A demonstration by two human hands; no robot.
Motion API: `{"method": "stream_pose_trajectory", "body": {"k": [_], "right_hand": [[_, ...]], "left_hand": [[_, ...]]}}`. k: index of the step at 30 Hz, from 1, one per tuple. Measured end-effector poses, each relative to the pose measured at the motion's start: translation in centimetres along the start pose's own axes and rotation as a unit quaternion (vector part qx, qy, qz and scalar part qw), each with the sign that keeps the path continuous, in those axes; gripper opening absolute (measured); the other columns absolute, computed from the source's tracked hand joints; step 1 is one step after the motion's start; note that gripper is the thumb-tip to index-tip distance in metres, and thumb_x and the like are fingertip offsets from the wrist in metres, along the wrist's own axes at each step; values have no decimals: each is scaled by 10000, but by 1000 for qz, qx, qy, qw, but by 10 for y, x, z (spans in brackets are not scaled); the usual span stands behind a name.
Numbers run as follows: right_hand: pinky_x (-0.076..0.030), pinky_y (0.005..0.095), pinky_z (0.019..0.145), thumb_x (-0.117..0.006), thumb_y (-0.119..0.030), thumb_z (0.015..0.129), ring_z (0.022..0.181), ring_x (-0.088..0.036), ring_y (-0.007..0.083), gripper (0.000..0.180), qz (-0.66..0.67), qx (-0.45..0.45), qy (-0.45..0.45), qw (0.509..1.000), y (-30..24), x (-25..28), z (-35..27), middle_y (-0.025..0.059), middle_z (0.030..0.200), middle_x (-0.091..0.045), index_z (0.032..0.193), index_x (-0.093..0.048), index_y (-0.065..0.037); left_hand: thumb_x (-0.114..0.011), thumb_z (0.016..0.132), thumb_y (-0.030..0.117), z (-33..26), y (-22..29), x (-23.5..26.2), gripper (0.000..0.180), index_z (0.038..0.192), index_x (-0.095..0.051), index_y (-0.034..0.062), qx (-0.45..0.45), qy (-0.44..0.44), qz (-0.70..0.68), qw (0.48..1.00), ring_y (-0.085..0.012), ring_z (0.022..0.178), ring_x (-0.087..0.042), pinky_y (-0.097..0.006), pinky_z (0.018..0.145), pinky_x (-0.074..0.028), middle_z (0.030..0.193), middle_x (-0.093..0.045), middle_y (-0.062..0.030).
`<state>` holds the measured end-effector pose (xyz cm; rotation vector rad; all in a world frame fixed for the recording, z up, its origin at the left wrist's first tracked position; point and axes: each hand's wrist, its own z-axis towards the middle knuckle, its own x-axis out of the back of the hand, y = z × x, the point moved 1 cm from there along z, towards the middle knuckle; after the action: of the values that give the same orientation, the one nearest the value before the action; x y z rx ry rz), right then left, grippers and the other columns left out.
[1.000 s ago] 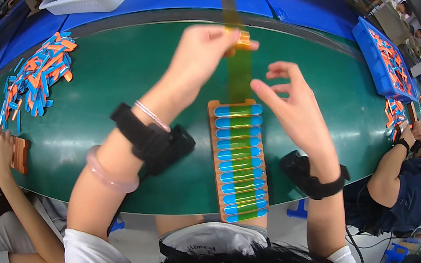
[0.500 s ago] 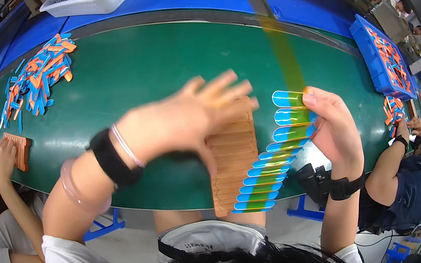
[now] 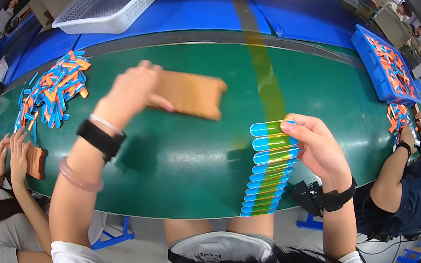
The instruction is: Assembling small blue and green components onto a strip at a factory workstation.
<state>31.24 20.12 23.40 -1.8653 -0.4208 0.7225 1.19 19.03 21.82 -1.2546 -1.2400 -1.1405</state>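
My left hand [image 3: 137, 90] is closed on one end of a brown grooved wooden board [image 3: 190, 94], which is tilted and blurred by motion over the far part of the table. Between thumb and fingers, my right hand [image 3: 319, 147] pinches the edge of a yellow see-through tape [image 3: 268, 79]. Several flat blue strips with rounded ends [image 3: 261, 144] are stuck across this tape in a row, like small nail files. The row hangs toward the table's near edge, apart from the board. Above my right hand the tape runs up and away past the table's far edge.
A pile of blue and orange strips [image 3: 54, 91] lies at the far left of the green table [image 3: 170, 161]. At the right stands a blue bin [image 3: 373, 66] of strips. A white basket [image 3: 112, 8] sits beyond the far edge. Co-workers sit at both sides.
My left hand has gripped the wooden board and carried it away from the strips, to the left and farther out. My right hand has shifted slightly left and nearer with the taped row.
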Motion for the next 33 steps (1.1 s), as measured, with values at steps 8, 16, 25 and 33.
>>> {"method": "stream_pose_trajectory", "body": {"k": [8, 16, 25, 33], "right_hand": [[-388, 185, 598, -537, -204, 847, 670, -476, 25, 167, -25, -6, 2, 1000, 4, -5, 3, -24, 748, -549, 804, -559, -43], [-411, 198, 662, -510, -218, 862, 727, -501, 48, 218, -100, -30, -59, 993, 11, -27, 22, -11, 804, -560, 902, -562, -11], [-451, 260, 627, -546, -248, 811, 675, -587, 147, 400, -404, 20, 21, 914, 12, -4, 32, 134, 739, -621, 1048, -503, 71], [-456, 255, 679, -511, -183, 842, 755, -602, 157, 306, -306, 78, -1, 949, -21, 3, 38, 114, 803, -623, 1054, -497, 38]], "left_hand": [[-578, 686, 528, 11, -119, -29, 687, 1120, -461, 9, 95, 106, -18, 990, -343, 961, -522, -414, 796, -432, 1060, -519, -203], [-555, 772, 408, 1, -72, -16, 529, 1118, -470, 18, 129, 190, 239, 943, -304, 906, -562, -406, 712, -468, 1025, -562, -137], [-474, 865, 301, -22, 45, 3, 348, 1049, -522, 10, 9, -130, -636, 761, -152, 825, -569, -280, 719, -470, 926, -585, -99], [-422, 889, 218, 0, 44, -37, 305, 1047, -505, -29, 24, -151, -861, 485, -177, 841, -568, -292, 761, -467, 939, -573, -110]]}}
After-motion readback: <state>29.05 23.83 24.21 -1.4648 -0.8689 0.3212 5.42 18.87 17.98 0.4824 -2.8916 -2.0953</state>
